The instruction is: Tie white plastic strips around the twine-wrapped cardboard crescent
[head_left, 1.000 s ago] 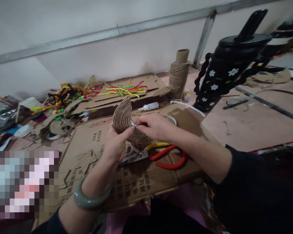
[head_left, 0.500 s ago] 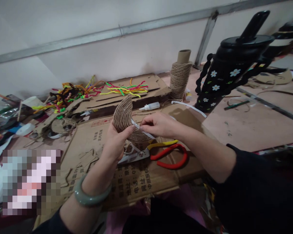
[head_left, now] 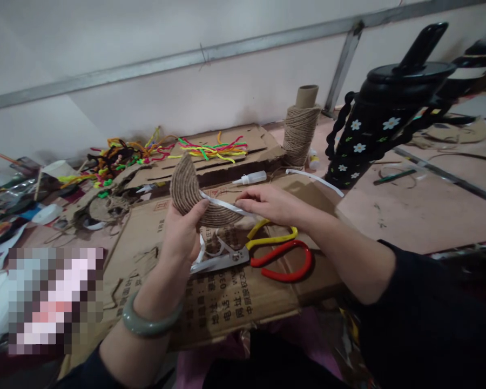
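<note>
My left hand (head_left: pixel 177 235) grips a curved, crescent-like piece covered in rows of brown twine (head_left: pixel 184 186), its thumb pressing a white strip (head_left: pixel 227 205) near the piece's inner edge. The strip runs across to my right hand (head_left: pixel 269 204), whose thumb and fingers pinch its other end. Under the hands lies a cardboard sheet (head_left: pixel 141 229) with printed writing. On it rest scissors (head_left: pixel 237 258) with one yellow and one red handle, just below my right hand. White strip scraps (head_left: pixel 218 246) lie by the blades.
Behind are a small glue bottle (head_left: pixel 253 177), a twine spool (head_left: pixel 299 135) and colourful pipe cleaners (head_left: pixel 214 148) on cardboard. A tall black flowered tumbler (head_left: pixel 366 124) stands right. Another white strip (head_left: pixel 314 179) lies near it. Mixed clutter fills the left side.
My left hand has moved left with the twine piece, away from my right hand. More of the white strip now shows between the hands, and the scissors are less covered.
</note>
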The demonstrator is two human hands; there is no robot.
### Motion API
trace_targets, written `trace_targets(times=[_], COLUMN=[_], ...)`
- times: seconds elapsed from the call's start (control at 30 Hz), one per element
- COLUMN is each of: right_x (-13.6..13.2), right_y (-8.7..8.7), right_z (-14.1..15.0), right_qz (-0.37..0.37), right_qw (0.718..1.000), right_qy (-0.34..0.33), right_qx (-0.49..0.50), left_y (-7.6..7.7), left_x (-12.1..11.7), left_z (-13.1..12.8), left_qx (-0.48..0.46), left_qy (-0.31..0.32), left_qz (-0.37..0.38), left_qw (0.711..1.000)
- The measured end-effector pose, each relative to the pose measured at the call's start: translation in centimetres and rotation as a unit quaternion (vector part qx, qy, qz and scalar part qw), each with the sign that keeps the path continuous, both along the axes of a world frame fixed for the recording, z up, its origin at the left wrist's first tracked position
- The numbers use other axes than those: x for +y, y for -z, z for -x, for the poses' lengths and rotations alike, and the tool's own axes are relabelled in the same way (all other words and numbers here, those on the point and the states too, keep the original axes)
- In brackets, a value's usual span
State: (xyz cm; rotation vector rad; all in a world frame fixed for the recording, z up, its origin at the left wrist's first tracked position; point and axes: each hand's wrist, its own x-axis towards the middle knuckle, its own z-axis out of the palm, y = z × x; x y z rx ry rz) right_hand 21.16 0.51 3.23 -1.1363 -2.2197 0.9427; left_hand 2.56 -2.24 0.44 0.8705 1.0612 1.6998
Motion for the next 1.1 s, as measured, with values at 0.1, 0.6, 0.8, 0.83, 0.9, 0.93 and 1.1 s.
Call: trace_targets(times=[0.1,0.6,0.8,0.83,0.9,0.93,1.1], right_x=[0.4,1.3,0.4,0.3,0.1,0.0,-0.3], right_y=[0.3,1.5,1.0,1.0,0.8,0.8,0.6], right_z=[-0.1,-1.6,-1.4,-1.4,-1.4,-1.4,-1.4], right_qz=[-0.003,-0.356,-0.367,-0.37,-0.376,-0.379,-0.391], right_qw=[0.999,0.928,0.921,0.919,0.917,0.916,0.911], right_qy=[0.022,0.065,0.029,0.025,0.019,0.015,-0.02], right_qx=[0.036,0.089,0.132,0.132,0.131,0.131,0.132], left_y=[0.0,-1.4,-1.2,-1.1,-1.0,-1.0,-0.4], left_x=[0.2,-0.1,-1.0,-1.2,-1.5,-1.6,-1.6], left_z=[0.4,2.2,2.2,2.3,2.5,2.6,2.9], left_qx=[-0.018,-0.015,-0.01,-0.009,0.002,0.012,0.044], left_qy=[-0.006,0.192,0.277,0.288,0.314,0.328,0.376], left_qz=[-0.005,0.192,0.262,0.253,0.212,0.192,0.143], left_qw=[1.0,0.962,0.924,0.924,0.925,0.925,0.915])
